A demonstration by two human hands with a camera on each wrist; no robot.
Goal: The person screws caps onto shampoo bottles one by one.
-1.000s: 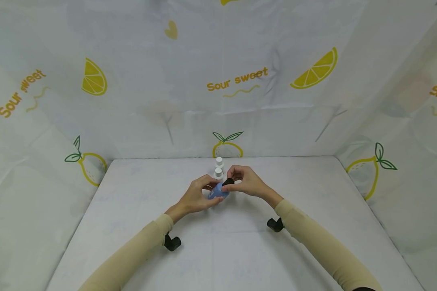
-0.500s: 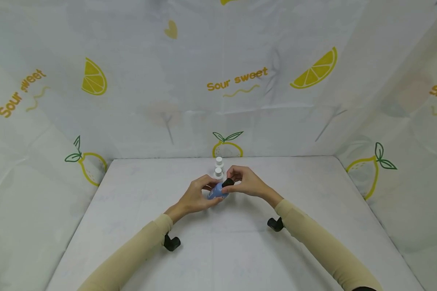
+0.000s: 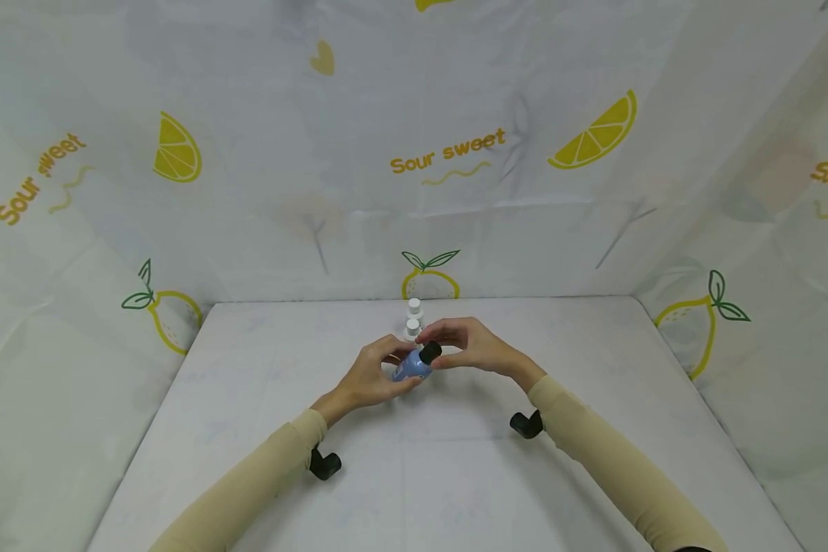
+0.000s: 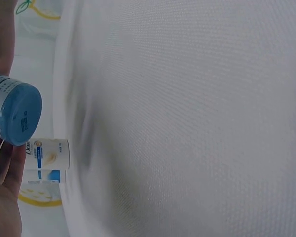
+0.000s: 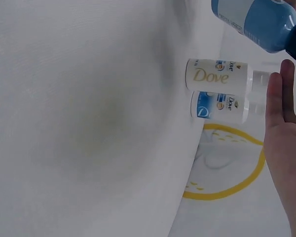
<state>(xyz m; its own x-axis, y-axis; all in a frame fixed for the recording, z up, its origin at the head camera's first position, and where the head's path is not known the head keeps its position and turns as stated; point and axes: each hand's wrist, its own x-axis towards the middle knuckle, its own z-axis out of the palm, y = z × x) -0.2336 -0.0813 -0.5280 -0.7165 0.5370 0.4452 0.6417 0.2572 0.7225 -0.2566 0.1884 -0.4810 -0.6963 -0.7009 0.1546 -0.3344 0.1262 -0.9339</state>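
Note:
My left hand (image 3: 372, 373) holds a small blue bottle (image 3: 412, 366) tilted above the table, its black cap (image 3: 430, 353) pointing up and to the right. Its flat blue base (image 4: 23, 114) faces the left wrist camera. Beside the cap is my right hand (image 3: 481, 350), its thumb close to it and its fingers spread beyond it. In the right wrist view the visible fingers (image 5: 287, 91) look fairly straight; the thumb is not clearly seen there. Just behind the hands stand two white Dove bottles, a nearer one (image 5: 217, 77) and a farther one (image 5: 222, 106), both with white caps.
A white cloth covers the table (image 3: 428, 475). Behind it rises a white curtain (image 3: 262, 230) printed with lemons and lettering. A black wrist device (image 3: 325, 464) hangs below the left sleeve, and a similar black device (image 3: 527, 425) below the right.
My right hand's fingers have loosened from the black cap and spread, and the hand has shifted slightly. The blue bottle stays tilted in my left hand, almost unmoved.

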